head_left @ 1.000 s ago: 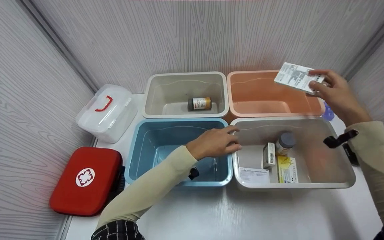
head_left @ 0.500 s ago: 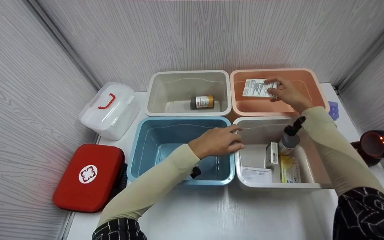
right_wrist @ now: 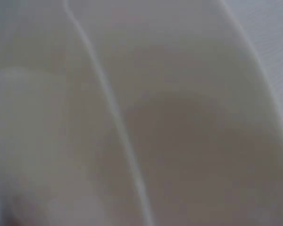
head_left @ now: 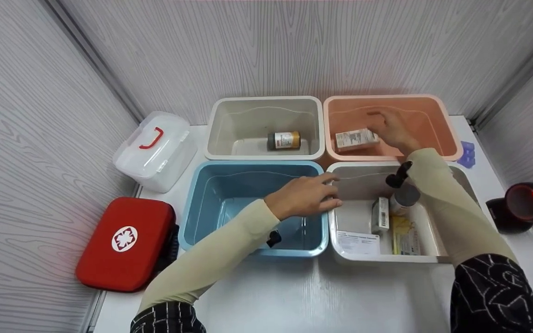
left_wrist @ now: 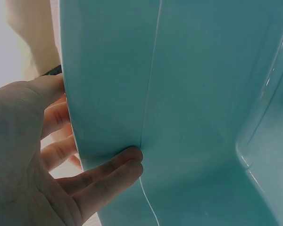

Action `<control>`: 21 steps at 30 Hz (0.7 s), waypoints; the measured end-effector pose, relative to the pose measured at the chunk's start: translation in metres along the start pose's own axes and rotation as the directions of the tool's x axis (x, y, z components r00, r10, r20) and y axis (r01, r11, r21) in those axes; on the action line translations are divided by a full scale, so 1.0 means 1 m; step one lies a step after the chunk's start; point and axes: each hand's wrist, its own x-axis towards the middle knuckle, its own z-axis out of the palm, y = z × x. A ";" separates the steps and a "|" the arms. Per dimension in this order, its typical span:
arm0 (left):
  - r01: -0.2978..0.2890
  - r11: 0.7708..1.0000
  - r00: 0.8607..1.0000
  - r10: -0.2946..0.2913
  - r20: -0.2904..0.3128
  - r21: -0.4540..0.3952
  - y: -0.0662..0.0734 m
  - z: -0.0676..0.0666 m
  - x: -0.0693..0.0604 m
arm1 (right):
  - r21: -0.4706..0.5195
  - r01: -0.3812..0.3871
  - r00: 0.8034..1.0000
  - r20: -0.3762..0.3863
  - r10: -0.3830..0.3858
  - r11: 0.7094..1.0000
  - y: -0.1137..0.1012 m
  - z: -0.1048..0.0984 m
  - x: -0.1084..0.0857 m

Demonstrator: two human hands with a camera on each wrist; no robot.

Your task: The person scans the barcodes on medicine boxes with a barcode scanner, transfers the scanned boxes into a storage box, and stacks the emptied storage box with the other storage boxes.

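Observation:
In the head view, my left hand [head_left: 302, 196] rests on the rim between the blue bin [head_left: 252, 253] and the grey-white bin [head_left: 354, 170]. The left wrist view shows two fingers [left_wrist: 108, 181] against the blue wall inside, the others beyond the edge. Inside the orange bin [head_left: 340, 102], my right hand [head_left: 392, 129] hovers with fingers loosely extended. Just below and left of it is a small white medicine box [head_left: 358, 139], tilted; whether a fingertip touches its right end I cannot tell. The right wrist view shows a blurred pale bin wall [right_wrist: 188, 141].
The beige bin [head_left: 220, 104] holds a dark bottle [head_left: 285, 140]. In the grey-white bin are boxes [head_left: 380, 215] and a grey-capped bottle [head_left: 405, 198]. At left are a clear case [head_left: 155, 152] and a red first-aid case [head_left: 125, 245]; at right, a black device [head_left: 525, 203].
My right hand has carried the medicine box left over the orange bin, and the box now sits lower, apart from most of the fingers. The left hand has stayed on the rim.

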 end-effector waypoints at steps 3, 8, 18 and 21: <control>-0.010 1.000 1.000 0.010 -0.005 -0.005 0.000 0.000 0.000 | -0.006 0.063 0.997 -0.050 -0.063 0.998 0.000 -0.001 -0.010; -0.036 0.999 0.999 0.036 -0.025 -0.003 0.000 0.002 0.000 | 0.005 0.199 0.980 0.006 -0.199 0.980 -0.018 0.003 -0.043; -0.017 0.999 1.000 0.016 -0.022 -0.030 -0.002 0.001 0.001 | -0.067 0.478 0.859 0.246 -0.450 0.876 -0.037 0.010 -0.109; -0.018 0.999 1.000 0.017 -0.017 -0.036 -0.002 0.002 0.002 | -0.043 0.437 0.845 0.361 -0.394 0.898 -0.034 0.017 -0.118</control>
